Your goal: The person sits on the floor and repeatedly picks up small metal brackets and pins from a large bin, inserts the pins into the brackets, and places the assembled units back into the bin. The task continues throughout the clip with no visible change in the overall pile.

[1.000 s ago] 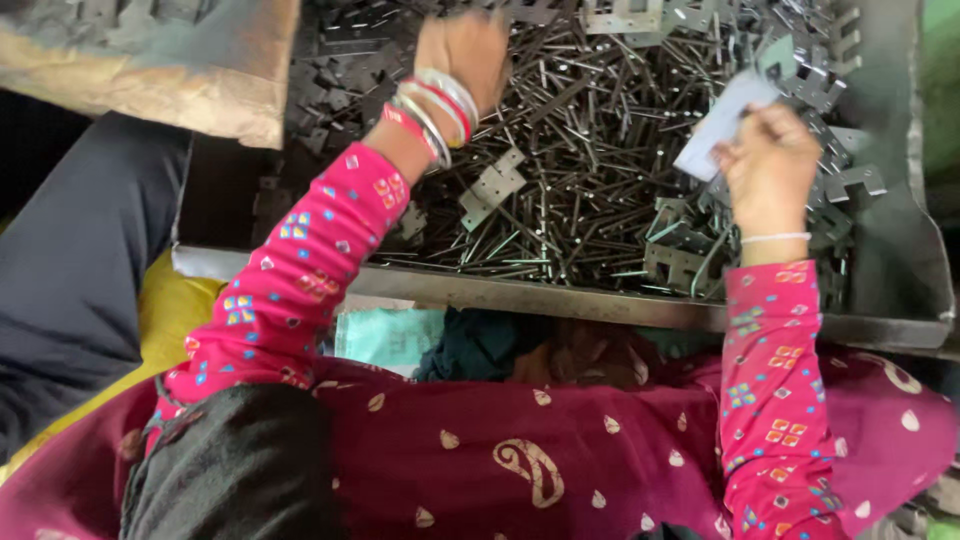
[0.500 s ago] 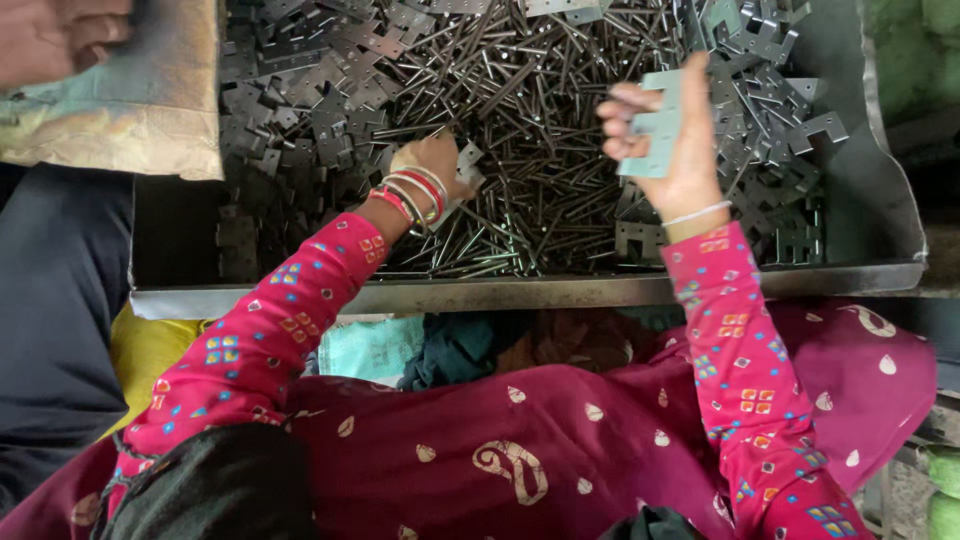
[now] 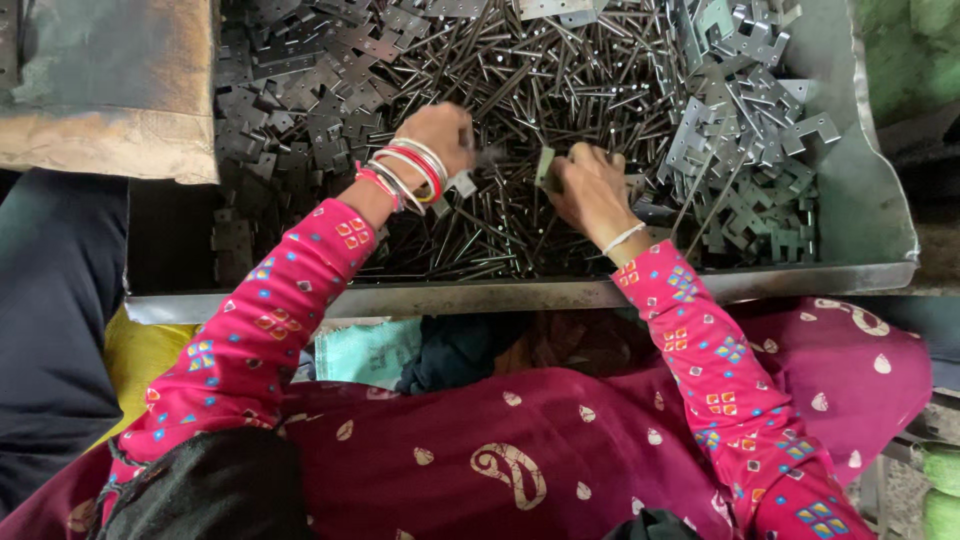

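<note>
- Left hand (image 3: 440,135), bangled, fingers curled together over the long dark metal pins (image 3: 500,230); whether it grips any, I cannot tell
- Right hand (image 3: 590,190) clamped on a small flat grey metal plate (image 3: 546,168), over the wide grey metal tray (image 3: 870,215)

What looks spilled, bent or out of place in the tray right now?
Nothing stands out. The tray holds loose pins in the middle and flat plates heaped at both sides, all inside its walls. The left hand and right hand are down among the pins, the right one pinching a small plate.
</note>
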